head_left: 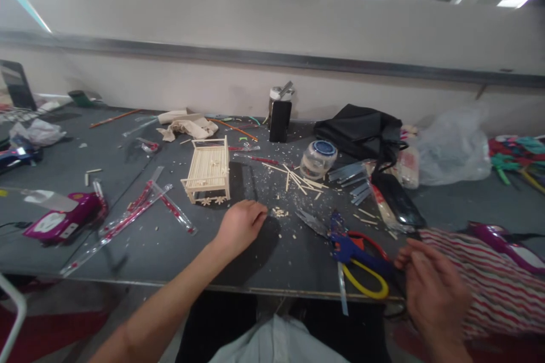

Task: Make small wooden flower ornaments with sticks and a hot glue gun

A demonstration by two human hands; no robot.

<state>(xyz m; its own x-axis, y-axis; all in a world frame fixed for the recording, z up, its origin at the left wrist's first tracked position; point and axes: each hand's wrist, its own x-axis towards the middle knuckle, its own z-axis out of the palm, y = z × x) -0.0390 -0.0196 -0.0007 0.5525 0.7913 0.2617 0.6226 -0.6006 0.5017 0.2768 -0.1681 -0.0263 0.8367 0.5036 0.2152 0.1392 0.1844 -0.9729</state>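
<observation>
My left hand (242,229) is closed, its knuckles low over the dark table beside a small heap of cut stick pieces (280,212). Whatever may be inside its fingers is hidden. Behind it stands a miniature bed-like frame (208,167) built of pale wooden sticks, with flower-shaped pieces along its front. At the table's front edge on the right, my right hand (436,283) has its fingers curled together; I cannot make out anything in them. Near it lie a blue glue gun (357,252), scissors with red and yellow handles (367,283), and a striped cloth (489,278).
Loose sticks (298,178) lie by a blue-lidded jar (318,159). A phone (280,122) leans upright at the back. Black bag (360,127), glue sticks (360,191), plastic wrappers (174,210) and a purple tool (63,218) are spread around. Scraps dot the table (272,272).
</observation>
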